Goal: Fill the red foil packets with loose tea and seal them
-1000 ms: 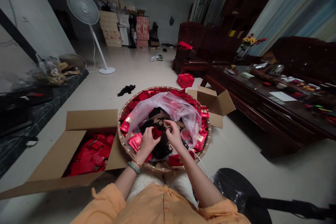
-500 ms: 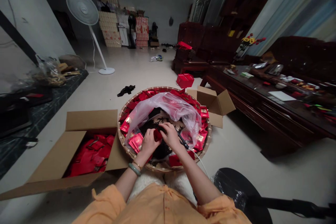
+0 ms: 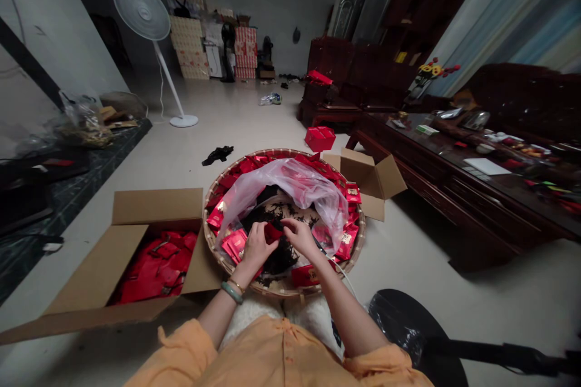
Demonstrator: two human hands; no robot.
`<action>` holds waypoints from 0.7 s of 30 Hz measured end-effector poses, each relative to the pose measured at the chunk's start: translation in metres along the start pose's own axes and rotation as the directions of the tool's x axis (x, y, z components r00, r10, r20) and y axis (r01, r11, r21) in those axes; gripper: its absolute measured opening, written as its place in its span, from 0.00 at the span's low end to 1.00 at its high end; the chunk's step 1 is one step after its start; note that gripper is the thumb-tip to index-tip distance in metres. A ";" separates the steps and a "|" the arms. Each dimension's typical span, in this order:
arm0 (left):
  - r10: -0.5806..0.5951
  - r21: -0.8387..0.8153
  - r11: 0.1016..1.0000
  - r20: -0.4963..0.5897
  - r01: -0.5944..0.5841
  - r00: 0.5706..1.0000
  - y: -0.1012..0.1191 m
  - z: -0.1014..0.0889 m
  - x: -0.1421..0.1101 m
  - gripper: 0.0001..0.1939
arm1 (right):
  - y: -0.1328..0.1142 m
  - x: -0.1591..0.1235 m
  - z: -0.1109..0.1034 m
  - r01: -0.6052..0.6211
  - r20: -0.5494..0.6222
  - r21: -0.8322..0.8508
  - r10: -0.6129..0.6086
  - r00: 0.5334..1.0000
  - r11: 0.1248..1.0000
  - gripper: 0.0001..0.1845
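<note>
Small red foil packet pinched between left hand and right hand, hands held together over dark loose tea leaves in round woven bamboo tray, beside crumpled clear plastic bag.

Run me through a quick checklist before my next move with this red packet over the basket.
1. Red sachet in hand: ok, gripped by the left hand, with the right hand's fingers against it.
2. Dark loose leaves within reach: ok, heaped directly below both hands in the woven bamboo tray.
3. Sachet mouth open: cannot tell, the hands hide it.
4. Clear plastic bag off the heap below the hands: ok, bunched on the tray's far side.
5. Cardboard box of red packets within reach: ok, open beside the tray on the left.
</note>
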State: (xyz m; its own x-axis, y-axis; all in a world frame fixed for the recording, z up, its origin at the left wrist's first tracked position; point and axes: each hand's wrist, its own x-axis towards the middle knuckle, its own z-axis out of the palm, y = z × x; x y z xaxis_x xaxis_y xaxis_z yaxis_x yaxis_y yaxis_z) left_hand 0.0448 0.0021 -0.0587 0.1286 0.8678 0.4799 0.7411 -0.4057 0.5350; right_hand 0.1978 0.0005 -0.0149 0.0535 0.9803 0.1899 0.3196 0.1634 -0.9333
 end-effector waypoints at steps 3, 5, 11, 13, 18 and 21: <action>0.004 -0.003 1.000 -0.006 -0.004 1.000 0.001 0.000 -0.001 0.24 | -0.001 -0.001 0.002 -0.034 -0.012 0.023 0.035 0.999 0.999 0.11; 0.004 -0.001 1.000 -0.004 -0.004 1.000 0.001 0.000 -0.001 0.24 | -0.004 0.000 0.004 -0.030 -0.048 0.045 0.033 0.998 0.999 0.09; 0.018 0.016 1.000 -0.005 -0.018 1.000 0.002 -0.001 0.000 0.23 | -0.015 0.004 0.007 0.008 -0.071 0.149 0.003 0.997 0.989 0.11; 0.008 0.004 1.000 -0.015 -0.008 1.000 0.002 -0.002 0.000 0.24 | -0.015 0.003 0.003 0.042 -0.080 0.097 -0.034 0.996 0.994 0.14; -0.016 0.001 1.000 -0.016 0.016 1.000 0.001 -0.003 0.000 0.26 | -0.005 -0.009 -0.004 0.132 0.092 -0.063 -0.126 0.988 0.989 0.21; -0.016 0.010 1.000 0.001 0.016 1.000 0.001 -0.003 0.000 0.26 | 0.000 -0.012 -0.001 0.179 0.107 -0.127 -0.166 0.980 0.976 0.19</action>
State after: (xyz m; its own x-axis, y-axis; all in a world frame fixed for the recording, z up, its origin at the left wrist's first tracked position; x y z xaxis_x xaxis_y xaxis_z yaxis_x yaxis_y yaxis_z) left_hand 0.0441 0.0011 -0.0559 0.1170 0.8745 0.4706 0.7497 -0.3886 0.5357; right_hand 0.1983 -0.0117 -0.0166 -0.1015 0.9458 0.3085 0.4413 0.3207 -0.8381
